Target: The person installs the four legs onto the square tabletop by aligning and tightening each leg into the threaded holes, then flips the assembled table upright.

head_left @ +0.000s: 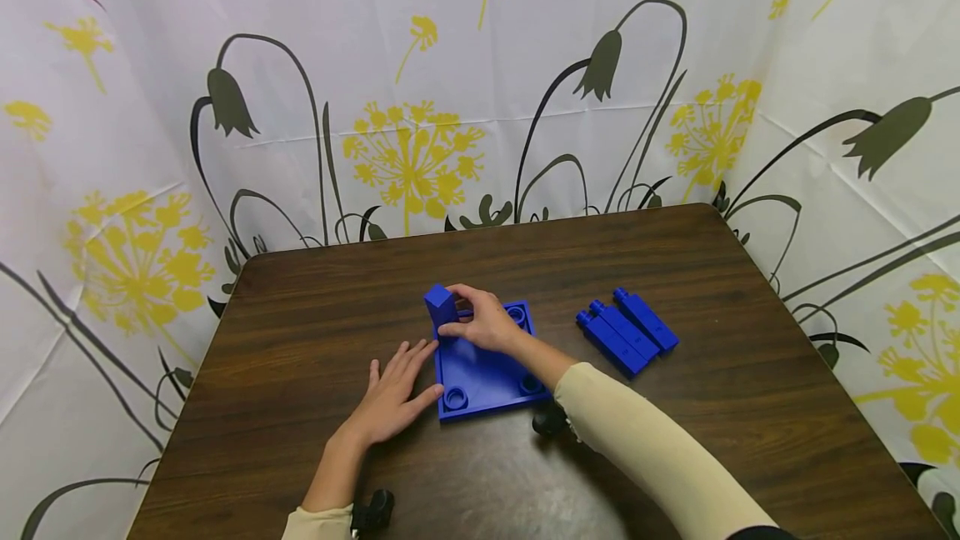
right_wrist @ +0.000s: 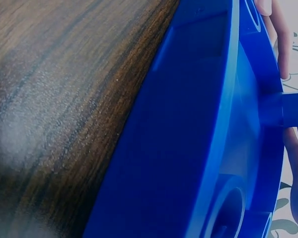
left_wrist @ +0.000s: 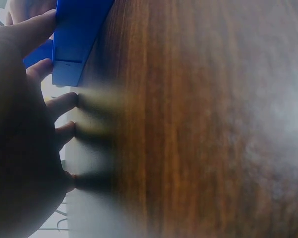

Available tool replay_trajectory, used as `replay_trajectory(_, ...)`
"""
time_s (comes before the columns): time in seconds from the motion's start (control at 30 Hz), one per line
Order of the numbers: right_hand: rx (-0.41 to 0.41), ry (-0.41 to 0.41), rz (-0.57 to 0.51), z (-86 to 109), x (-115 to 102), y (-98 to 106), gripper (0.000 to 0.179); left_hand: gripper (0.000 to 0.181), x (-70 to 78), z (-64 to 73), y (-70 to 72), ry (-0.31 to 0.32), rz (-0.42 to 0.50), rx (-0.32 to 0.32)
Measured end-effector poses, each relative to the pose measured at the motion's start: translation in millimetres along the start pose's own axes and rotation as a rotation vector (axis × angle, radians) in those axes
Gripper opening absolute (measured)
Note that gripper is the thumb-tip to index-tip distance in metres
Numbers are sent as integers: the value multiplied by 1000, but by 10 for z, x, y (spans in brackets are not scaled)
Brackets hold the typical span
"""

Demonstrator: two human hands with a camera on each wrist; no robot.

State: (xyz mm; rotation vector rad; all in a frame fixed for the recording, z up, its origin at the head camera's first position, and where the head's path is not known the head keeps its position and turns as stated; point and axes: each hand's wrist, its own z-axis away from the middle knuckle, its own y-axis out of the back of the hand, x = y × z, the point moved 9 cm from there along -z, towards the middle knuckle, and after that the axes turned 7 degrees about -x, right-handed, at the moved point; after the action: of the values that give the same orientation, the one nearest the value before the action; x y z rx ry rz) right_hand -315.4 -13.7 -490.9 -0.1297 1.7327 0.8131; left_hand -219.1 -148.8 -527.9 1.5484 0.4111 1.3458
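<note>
A square blue plastic panel (head_left: 487, 369) with a raised rim lies on the table, round sockets showing at its corners. At its far-left corner a square blue leg (head_left: 440, 307) stands upright. My right hand (head_left: 491, 323) pinches this leg between thumb and fingers, its forearm reaching across the panel. Spread flat along the left side is my left hand (head_left: 393, 398), its thumb and index finger at the panel's edge. In the left wrist view those fingers meet the panel's side wall (left_wrist: 79, 39). The right wrist view shows the leg (right_wrist: 295, 109) rising from the corner.
Right of the panel lie several more blue legs (head_left: 618, 340), side by side with pegged ends pointing away. The dark wooden table (head_left: 337, 298) ends at the back against a flower-printed curtain (head_left: 465, 40).
</note>
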Motion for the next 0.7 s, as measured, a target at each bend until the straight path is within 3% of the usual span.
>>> replay_trajectory(0.7, 115, -24, 20, 35, 8, 9, 57, 69, 11, -4, 6, 6, 0, 2)
